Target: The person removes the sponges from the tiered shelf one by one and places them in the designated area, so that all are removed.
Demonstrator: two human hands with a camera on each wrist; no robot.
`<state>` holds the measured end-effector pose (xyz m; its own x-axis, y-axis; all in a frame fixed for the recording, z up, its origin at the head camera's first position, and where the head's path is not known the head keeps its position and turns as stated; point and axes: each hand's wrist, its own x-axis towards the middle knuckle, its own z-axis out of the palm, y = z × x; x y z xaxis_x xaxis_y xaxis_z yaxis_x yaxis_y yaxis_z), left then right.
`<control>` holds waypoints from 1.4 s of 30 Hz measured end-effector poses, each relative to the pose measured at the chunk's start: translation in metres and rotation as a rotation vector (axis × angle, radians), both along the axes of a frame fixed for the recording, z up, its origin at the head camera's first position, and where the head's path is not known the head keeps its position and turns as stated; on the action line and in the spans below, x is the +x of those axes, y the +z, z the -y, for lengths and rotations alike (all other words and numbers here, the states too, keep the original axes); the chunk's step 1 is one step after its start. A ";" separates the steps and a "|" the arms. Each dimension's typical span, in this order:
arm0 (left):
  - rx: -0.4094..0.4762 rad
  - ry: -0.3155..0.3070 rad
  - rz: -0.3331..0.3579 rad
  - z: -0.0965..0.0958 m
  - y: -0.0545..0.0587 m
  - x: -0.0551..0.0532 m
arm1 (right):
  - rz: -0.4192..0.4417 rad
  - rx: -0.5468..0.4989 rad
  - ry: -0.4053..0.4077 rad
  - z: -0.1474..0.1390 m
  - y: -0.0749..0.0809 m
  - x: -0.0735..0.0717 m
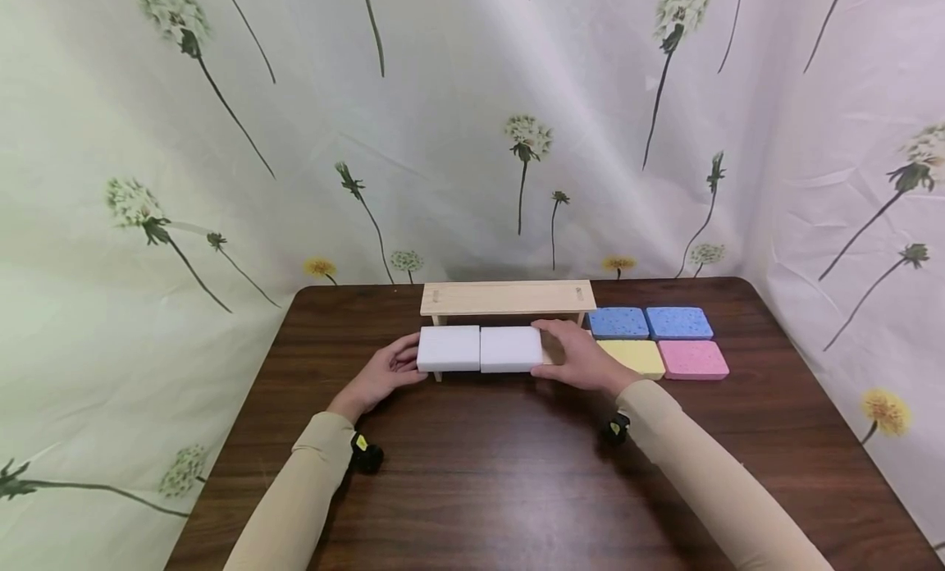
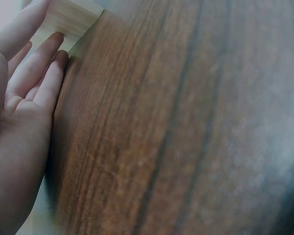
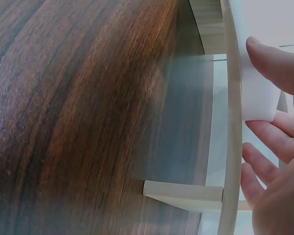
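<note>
Two white sponges lie end to end on a low wooden shelf, the left white sponge point(image 1: 449, 348) close against the right white sponge point(image 1: 510, 349). My right hand point(image 1: 579, 356) pinches the right one at its outer end, thumb in front and fingers behind. In the right wrist view that sponge point(image 3: 257, 93) sits on the thin shelf board point(image 3: 233, 147). My left hand point(image 1: 381, 377) is beside the left sponge's outer end, its fingers fairly straight. The left wrist view shows fingertips of that hand point(image 2: 19, 122) at the shelf's pale wooden side point(image 2: 71, 22).
Behind the white sponges stands a taller wooden shelf point(image 1: 508, 297). To the right lie two blue sponges point(image 1: 618, 322) point(image 1: 679, 322), a yellow sponge point(image 1: 633, 357) and a pink sponge point(image 1: 693, 360). The dark wooden table point(image 1: 480, 481) meets a flowered curtain point(image 1: 443, 144) at the back.
</note>
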<state>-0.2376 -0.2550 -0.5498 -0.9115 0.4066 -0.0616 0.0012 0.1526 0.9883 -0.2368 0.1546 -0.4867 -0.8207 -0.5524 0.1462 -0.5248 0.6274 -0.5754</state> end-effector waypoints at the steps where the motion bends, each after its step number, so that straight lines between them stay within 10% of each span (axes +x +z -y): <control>1: 0.001 0.000 0.001 0.000 0.000 0.000 | -0.001 -0.003 -0.001 -0.001 0.000 0.000; 42: -0.016 0.015 0.005 -0.001 0.005 0.003 | -0.010 -0.045 -0.047 -0.039 0.004 0.018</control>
